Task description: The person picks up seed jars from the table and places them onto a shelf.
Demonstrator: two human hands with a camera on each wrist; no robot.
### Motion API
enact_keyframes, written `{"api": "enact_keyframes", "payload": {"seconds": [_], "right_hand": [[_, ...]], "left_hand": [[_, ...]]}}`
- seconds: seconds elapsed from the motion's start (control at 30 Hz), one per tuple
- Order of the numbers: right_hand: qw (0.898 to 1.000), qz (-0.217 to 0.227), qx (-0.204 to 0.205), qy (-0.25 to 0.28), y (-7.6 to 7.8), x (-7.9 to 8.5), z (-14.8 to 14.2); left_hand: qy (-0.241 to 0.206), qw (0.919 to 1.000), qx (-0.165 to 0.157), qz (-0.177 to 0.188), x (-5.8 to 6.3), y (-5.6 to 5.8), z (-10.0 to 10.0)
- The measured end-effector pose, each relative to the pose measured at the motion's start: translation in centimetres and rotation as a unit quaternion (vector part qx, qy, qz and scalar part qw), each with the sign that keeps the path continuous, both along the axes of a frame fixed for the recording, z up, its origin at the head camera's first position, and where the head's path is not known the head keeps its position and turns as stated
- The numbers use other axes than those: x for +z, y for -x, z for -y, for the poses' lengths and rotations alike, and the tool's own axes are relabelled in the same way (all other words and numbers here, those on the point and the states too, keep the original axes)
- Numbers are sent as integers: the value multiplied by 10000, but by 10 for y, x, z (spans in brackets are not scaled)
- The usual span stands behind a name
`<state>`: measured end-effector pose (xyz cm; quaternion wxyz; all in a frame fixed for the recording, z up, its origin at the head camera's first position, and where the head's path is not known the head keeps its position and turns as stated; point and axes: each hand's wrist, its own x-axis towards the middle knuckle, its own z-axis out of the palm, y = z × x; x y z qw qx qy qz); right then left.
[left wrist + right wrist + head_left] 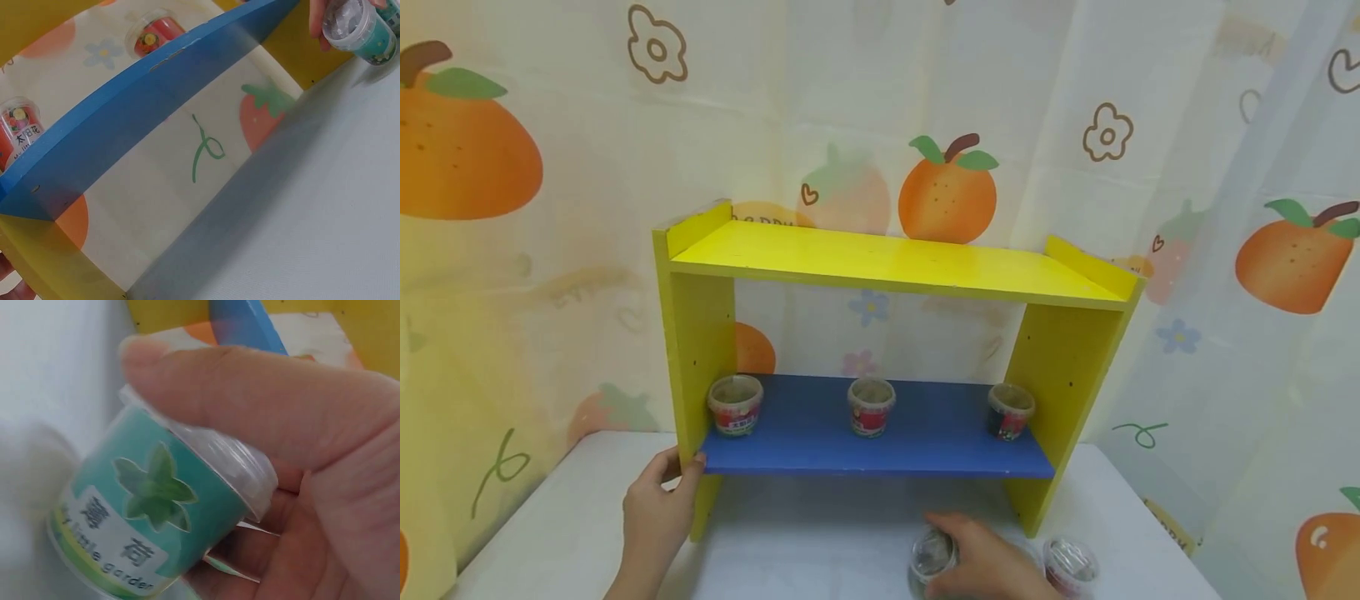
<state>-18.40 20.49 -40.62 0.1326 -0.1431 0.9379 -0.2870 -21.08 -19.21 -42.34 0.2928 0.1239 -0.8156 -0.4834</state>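
My left hand (658,510) grips the left side panel of a small yellow and blue shelf (880,460), its thumb at the front edge beside the blue board. Low at the front right, my right hand (983,557) holds a small clear-topped plastic tub (932,553). In the right wrist view this tub (153,494) is tilted and bears a teal label with a green leaf and the words "little garden". The thumb lies over its rim, while the other fingers are partly hidden behind it.
On the blue board stand three similar tubs, at left (736,406), middle (871,407) and right (1011,412). Another tub (1071,567) is on the white table (805,542) right of my right hand, with one more partly hidden behind it. A fruit-print curtain (820,100) hangs behind.
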Motion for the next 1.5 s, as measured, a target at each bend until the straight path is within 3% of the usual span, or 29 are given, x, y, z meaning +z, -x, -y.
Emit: {"api": "enact_keyframes", "payload": {"seconds": [0.1, 0.3, 0.57, 0.83, 1.07, 1.13, 1.3, 1.4, 1.5], "right_hand": [[9998, -113, 138, -92, -1, -2, 3], [9992, 208, 142, 314, 4, -7, 9], [9961, 617, -364, 519, 7, -8, 15], [9944, 758, -565, 479, 7, -8, 20], [9933, 764, -692, 529, 8, -9, 23], [9954, 510, -540, 612, 7, -9, 22], [9913, -187, -88, 1300, 2, 2, 14], [9791, 1, -145, 2027, -4, 19, 6], [9606, 211, -231, 2760, -14, 42, -5]], "left_hand": [[4, 10000, 8, -35, 1, -1, 0], [-19, 10000, 36, -38, 0, -4, 1], [-49, 9999, 86, -70, 0, -4, 4], [-72, 9999, 118, -2, -1, -5, 6], [-125, 9998, 110, 76, -1, -5, 8], [-148, 9998, 86, 106, -1, -4, 8], [-164, 9998, 21, 55, -1, -3, 8], [-89, 10000, 13, -42, -2, -3, 6], [-38, 9999, -22, -96, -2, -3, 4]]}}
